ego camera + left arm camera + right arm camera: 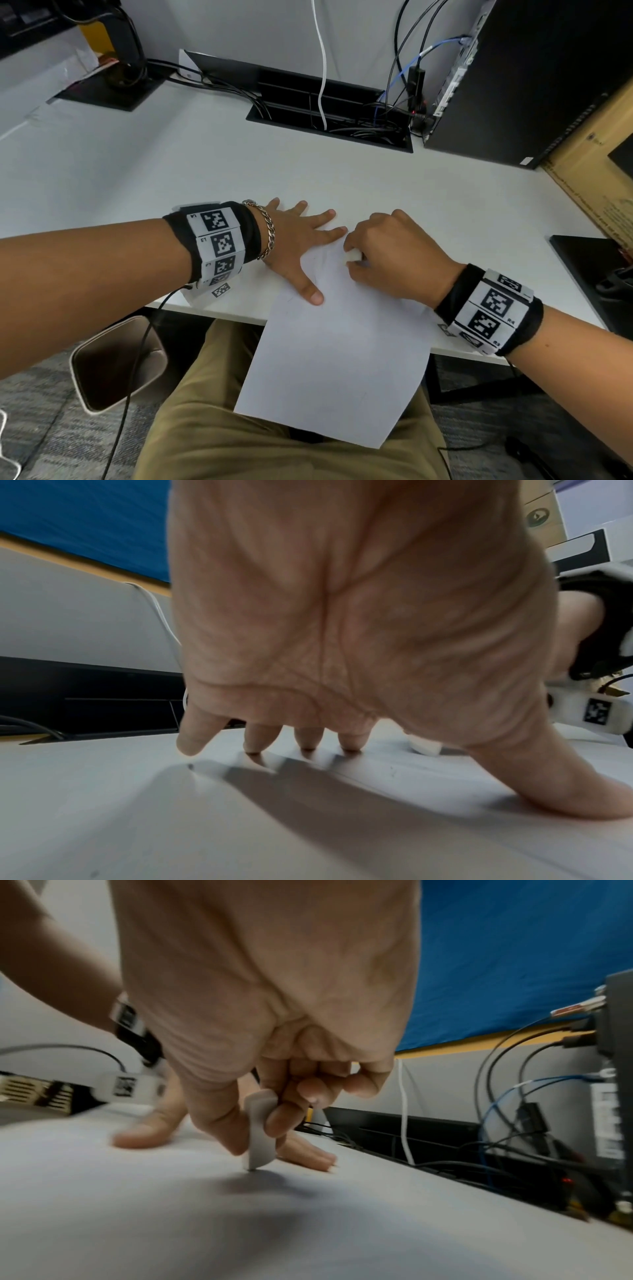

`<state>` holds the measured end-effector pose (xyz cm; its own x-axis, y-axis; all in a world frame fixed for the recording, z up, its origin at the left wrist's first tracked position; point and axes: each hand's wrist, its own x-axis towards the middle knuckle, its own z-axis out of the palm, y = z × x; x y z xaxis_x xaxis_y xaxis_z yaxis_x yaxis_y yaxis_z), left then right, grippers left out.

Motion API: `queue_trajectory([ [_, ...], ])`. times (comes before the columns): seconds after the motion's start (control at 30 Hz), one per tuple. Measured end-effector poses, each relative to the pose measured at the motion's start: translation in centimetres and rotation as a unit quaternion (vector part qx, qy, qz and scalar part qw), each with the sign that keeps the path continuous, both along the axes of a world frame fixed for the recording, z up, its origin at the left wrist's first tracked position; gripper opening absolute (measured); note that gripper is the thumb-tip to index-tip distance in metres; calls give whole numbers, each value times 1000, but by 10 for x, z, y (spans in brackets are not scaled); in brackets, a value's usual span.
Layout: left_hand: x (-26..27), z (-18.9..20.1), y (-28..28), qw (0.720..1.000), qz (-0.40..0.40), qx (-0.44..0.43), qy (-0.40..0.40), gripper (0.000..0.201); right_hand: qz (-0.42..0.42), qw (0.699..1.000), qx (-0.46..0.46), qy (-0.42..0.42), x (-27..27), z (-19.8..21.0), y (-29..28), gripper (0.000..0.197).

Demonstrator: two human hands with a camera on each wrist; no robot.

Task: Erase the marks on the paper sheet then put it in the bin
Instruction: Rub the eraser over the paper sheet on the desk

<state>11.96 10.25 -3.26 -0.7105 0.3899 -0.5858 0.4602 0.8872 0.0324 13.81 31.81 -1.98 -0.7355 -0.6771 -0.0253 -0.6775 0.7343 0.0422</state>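
Note:
A white paper sheet (339,359) lies on the white desk (205,164), its near half hanging over the front edge above my lap. Faint pencil marks (320,260) show near its far end. My left hand (301,240) lies flat with fingers spread, pressing the sheet's far left corner down; in the left wrist view its fingertips (308,744) and thumb touch the surface. My right hand (376,253) pinches a small white eraser (352,256) between thumb and fingers. In the right wrist view the eraser (258,1131) stands on edge with its tip touching the paper (240,1218).
A beige bin (116,363) stands on the carpet at the lower left, under the desk edge. A cable tray (329,113) with several cables sits at the back. A black computer tower (534,78) and a cardboard box (596,164) stand at the right.

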Motion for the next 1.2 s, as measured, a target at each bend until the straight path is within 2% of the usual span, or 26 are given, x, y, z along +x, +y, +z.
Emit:
queue_trajectory([
  [0.1,0,-1,0,1000,-3,4,2,136,42,999,-3,5,9,-2,-2,20],
  [0.23,1,1,1,1000,-3,-2,0,136,-22,1000,10,3,-2,3,4,32],
  [0.4,1,0,0,1000,1,1,-1,136,32,999,7,22,17,-6,-3,16],
  [0.53,0,1,1,1000,-1,0,-1,136,-18,1000,7,2,5,1,3,27],
  [0.63,0,-1,-1,1000,-3,3,1,137,6,1000,1,27,15,-4,-6,18],
  [0.7,-1,-2,-1,1000,-3,6,1,138,32,999,-11,25,25,-9,-13,21],
  [0.77,0,-1,0,1000,-4,4,1,137,25,999,-7,26,18,-8,-13,16],
  [0.87,1,1,1,1000,0,2,-3,136,-9,1000,1,12,9,-7,-7,24],
  [1.0,0,0,-1,1000,-1,2,-2,137,24,1000,4,4,15,-8,-9,22],
  [1.2,1,3,-2,1000,-7,4,-1,135,-78,996,-29,-31,-15,8,19,31],
])
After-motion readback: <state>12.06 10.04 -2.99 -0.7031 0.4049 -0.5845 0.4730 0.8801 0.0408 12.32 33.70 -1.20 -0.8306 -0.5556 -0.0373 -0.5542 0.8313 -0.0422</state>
